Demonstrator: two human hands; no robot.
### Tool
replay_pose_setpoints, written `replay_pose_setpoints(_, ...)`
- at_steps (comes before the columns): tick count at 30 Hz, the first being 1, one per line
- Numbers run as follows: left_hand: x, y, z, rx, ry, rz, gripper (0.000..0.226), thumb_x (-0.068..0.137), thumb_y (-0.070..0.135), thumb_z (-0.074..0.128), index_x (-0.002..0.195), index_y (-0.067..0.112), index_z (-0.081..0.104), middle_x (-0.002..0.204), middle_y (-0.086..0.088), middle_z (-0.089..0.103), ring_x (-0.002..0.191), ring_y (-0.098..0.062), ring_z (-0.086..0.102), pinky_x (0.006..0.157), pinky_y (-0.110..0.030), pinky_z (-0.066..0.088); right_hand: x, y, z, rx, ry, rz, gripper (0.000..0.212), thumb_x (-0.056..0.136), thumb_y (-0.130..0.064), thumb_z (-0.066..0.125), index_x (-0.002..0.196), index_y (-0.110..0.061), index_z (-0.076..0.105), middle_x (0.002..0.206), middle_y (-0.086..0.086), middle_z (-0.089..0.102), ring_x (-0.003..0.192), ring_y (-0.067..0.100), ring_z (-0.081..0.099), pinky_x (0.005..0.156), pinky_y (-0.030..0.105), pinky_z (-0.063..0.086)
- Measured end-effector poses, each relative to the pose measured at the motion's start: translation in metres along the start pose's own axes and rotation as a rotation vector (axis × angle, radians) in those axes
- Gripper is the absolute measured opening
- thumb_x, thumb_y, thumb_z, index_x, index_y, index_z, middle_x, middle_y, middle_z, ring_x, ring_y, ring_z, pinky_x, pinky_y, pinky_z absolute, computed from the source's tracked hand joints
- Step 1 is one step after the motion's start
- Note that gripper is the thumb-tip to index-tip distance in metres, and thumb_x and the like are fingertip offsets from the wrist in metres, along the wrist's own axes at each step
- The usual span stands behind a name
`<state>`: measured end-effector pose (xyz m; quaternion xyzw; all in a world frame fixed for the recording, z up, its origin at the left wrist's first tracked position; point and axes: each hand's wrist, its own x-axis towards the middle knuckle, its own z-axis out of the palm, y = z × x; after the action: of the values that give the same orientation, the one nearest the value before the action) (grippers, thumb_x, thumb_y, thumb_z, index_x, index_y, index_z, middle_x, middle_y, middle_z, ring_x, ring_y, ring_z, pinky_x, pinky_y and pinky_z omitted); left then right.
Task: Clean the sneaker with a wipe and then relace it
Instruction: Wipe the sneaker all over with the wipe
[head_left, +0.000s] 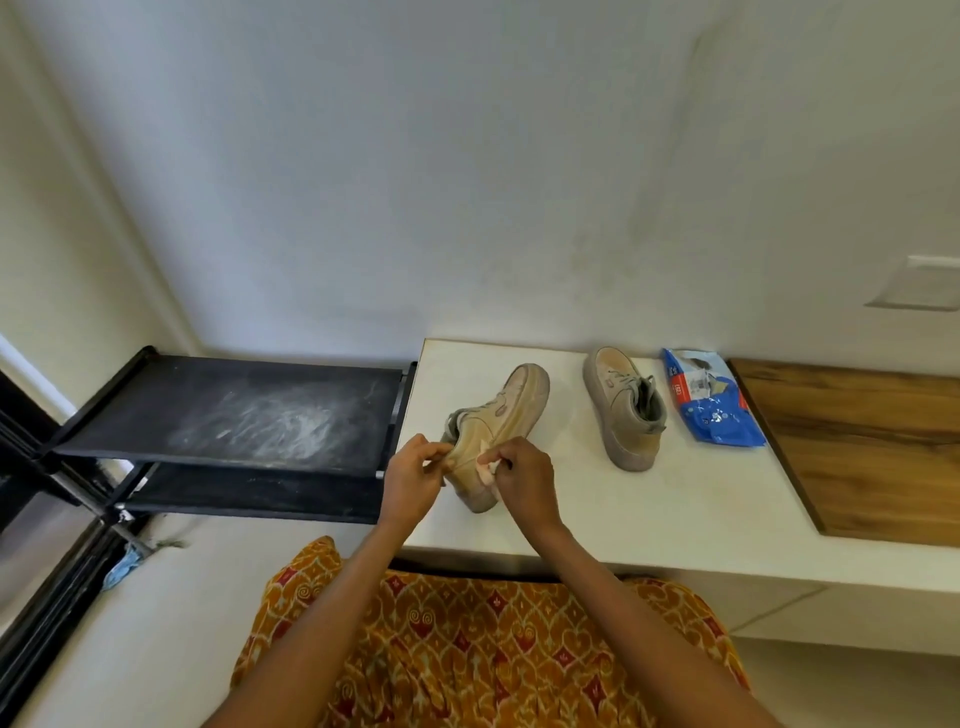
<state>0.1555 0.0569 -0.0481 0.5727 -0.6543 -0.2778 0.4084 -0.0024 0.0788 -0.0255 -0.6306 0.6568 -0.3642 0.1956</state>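
At 9 o'clock stands a black shoe rack, its top shelf dusty. Your left hand grips the heel end of the sneaker, fingers curled round the collar, which steadies the shoe for wiping. The sneaker lies tipped on its side near the front left of the white bench, toe pointing to 12 o'clock, so the side wall faces you. Your right hand pinches a crumpled wipe against the rear of that side wall; how much of the wipe touches the shoe cannot be told. At 2 o'clock the second sneaker stands upright, well apart, laces in. Just beside it lies the blue wipe pack, within reach for a fresh wipe.
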Motion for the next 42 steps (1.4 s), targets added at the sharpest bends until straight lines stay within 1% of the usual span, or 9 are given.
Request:
replay_pose_setpoints(3,0.002,0.002,-0.001,-0.017,-0.012,-0.010,0.017,0.083,-0.001,0.065,0.099,0.002,0.069,0.084,-0.001,0.058,0.075,-0.015,0.061,0.063,-0.024,0.057,0.011,0.000,0.001,-0.009,0.028,-0.028,0.020,0.088,0.000,0.055,0.087,-0.009,0.073,0.100,0.007,0.068,0.090,0.018,0.064,0.074,0.014,0.046)
replay_pose_setpoints(7,0.000,0.001,-0.002,0.007,-0.012,0.006,0.015,0.084,0.003,0.065,0.099,0.003,0.069,0.084,-0.002,0.059,0.069,-0.013,0.062,0.065,-0.026,0.057,0.032,-0.001,-0.003,0.024,0.112,0.126,0.019,0.089,-0.002,0.055,0.092,-0.009,0.072,0.105,0.006,0.068,0.095,0.020,0.064,0.075,0.014,0.043)
replay_pose_setpoints(11,-0.004,-0.003,-0.001,0.008,0.021,0.003,0.017,0.084,0.000,0.064,0.100,0.002,0.069,0.083,-0.001,0.058,0.069,-0.011,0.060,0.061,-0.011,0.051,0.008,0.000,0.000,-0.052,-0.026,-0.031,0.025,0.090,-0.007,0.054,0.109,-0.010,0.069,0.118,0.005,0.065,0.104,0.017,0.061,0.087,0.019,0.046)
replay_pose_setpoints(16,-0.004,0.008,0.003,0.039,0.009,0.074,0.016,0.083,0.000,0.065,0.097,0.005,0.071,0.080,0.000,0.058,0.069,-0.013,0.059,0.062,-0.014,0.053,0.009,0.017,-0.013,-0.043,0.005,-0.078,0.025,0.087,-0.001,0.057,0.106,-0.009,0.070,0.110,0.007,0.067,0.099,0.019,0.063,0.083,0.020,0.048)
replay_pose_setpoints(19,-0.002,0.014,-0.002,0.078,-0.035,0.116,0.016,0.085,0.001,0.063,0.099,0.004,0.071,0.081,0.000,0.058,0.072,-0.011,0.058,0.067,-0.012,0.050,0.052,0.018,-0.018,-0.045,0.053,0.017,0.026,0.084,0.004,0.054,0.101,-0.005,0.070,0.105,0.010,0.068,0.096,0.024,0.063,0.078,0.017,0.040)
replay_pose_setpoints(21,-0.002,0.019,-0.003,0.110,-0.087,0.157,0.016,0.086,0.003,0.062,0.100,0.005,0.070,0.083,0.002,0.057,0.073,-0.010,0.056,0.067,-0.009,0.048,0.085,0.022,-0.022,-0.068,0.106,0.113,0.028,0.083,0.003,0.051,0.102,-0.004,0.070,0.106,0.013,0.068,0.097,0.027,0.063,0.079,0.025,0.043)
replay_pose_setpoints(25,-0.006,0.027,-0.001,0.160,-0.065,0.161,0.017,0.087,0.005,0.061,0.101,0.006,0.071,0.085,-0.003,0.060,0.076,-0.014,0.055,0.071,-0.022,0.050,0.119,0.028,-0.023,-0.101,0.177,0.218,0.028,0.083,0.005,0.047,0.097,-0.002,0.071,0.100,0.017,0.069,0.093,0.031,0.064,0.077,0.034,0.050)
replay_pose_setpoints(32,-0.008,0.039,0.005,0.204,-0.064,0.195,0.015,0.086,0.007,0.063,0.098,0.009,0.072,0.087,-0.002,0.062,0.074,-0.007,0.046,0.065,-0.008,0.034,0.051,0.030,-0.022,0.074,0.085,0.159,0.026,0.083,0.003,0.052,0.098,-0.006,0.071,0.100,0.010,0.071,0.092,0.022,0.064,0.068,0.013,0.035)
replay_pose_setpoints(42,-0.009,0.057,0.013,0.419,-0.075,0.346,0.009,0.078,0.012,0.073,0.087,0.011,0.071,0.081,-0.005,0.065,0.069,-0.022,0.061,0.052,-0.025,0.046,-0.009,0.014,-0.013,0.181,0.117,0.093,0.016,0.092,-0.011,0.054,0.102,-0.012,0.067,0.098,-0.004,0.066,0.086,0.009,0.059,0.069,0.008,0.042)
